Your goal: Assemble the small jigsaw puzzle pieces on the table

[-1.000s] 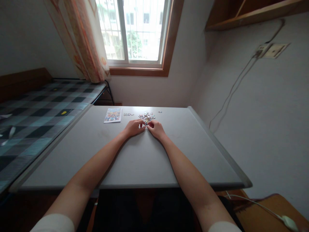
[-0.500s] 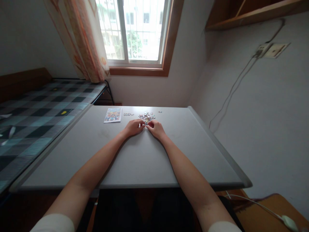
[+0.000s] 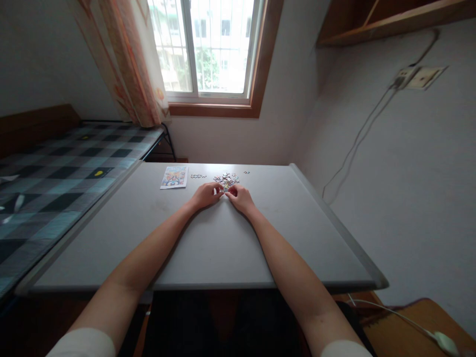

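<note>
A loose pile of small colourful jigsaw puzzle pieces [image 3: 227, 179] lies on the white table, just beyond my hands. My left hand [image 3: 207, 195] has its thumb and forefinger pinched at the near edge of the pile. Opposite it, my right hand [image 3: 240, 197] pinches in the same way, the two sets of fingertips almost meeting. Between them is a tiny puzzle piece, mostly covered by the fingers. To the left of the pile, a short strip of puzzle pieces [image 3: 198, 176] is laid out. A printed picture sheet [image 3: 174, 177] lies flat farther left.
Two or so stray pieces [image 3: 246, 172] rest right of the pile. The white table [image 3: 219, 248] has raised side edges. On the left stands a bed with a checked cover [image 3: 74, 163]. A cable [image 3: 349, 153] hangs along the right wall, beyond the table.
Both hands stay in place at the pile, with only a very slight shift of the left fingers. The pieces and the picture sheet look unchanged.
</note>
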Demonstrator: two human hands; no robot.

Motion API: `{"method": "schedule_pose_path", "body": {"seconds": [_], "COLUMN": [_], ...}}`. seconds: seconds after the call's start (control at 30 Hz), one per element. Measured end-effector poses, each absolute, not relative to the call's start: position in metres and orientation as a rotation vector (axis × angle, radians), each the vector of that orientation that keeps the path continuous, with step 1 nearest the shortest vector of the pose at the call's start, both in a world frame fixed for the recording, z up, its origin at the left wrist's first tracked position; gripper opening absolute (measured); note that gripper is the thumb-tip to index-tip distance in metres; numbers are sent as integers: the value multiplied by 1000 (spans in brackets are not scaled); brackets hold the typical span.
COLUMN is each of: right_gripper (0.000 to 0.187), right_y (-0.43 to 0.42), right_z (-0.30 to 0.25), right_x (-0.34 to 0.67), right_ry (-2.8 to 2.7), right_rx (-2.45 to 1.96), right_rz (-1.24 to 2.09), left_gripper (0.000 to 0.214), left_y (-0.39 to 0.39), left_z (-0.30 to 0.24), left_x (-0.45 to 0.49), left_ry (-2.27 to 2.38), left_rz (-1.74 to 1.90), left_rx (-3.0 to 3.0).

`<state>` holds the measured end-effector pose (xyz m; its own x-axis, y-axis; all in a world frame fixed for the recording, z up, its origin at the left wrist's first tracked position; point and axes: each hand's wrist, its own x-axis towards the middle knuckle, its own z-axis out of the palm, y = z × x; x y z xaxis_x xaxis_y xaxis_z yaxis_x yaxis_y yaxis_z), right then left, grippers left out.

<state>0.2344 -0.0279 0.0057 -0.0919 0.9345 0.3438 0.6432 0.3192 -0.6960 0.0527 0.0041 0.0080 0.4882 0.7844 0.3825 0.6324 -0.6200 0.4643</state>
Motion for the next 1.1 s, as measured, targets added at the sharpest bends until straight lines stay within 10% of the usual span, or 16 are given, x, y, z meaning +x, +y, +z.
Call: {"method": "schedule_pose_path", "body": {"seconds": [1.1], "right_gripper": [13], "right_y": [-28], "right_z": [6], "right_x": [235], "right_ry": [-1842], "right_rx": [-1417], "right_rz": [495], "left_gripper": [23], "left_y": [-2], "left_z": [13], "left_x": [54], "left_ry": [1233], "left_rz": [795], "left_rx": [2548]}}
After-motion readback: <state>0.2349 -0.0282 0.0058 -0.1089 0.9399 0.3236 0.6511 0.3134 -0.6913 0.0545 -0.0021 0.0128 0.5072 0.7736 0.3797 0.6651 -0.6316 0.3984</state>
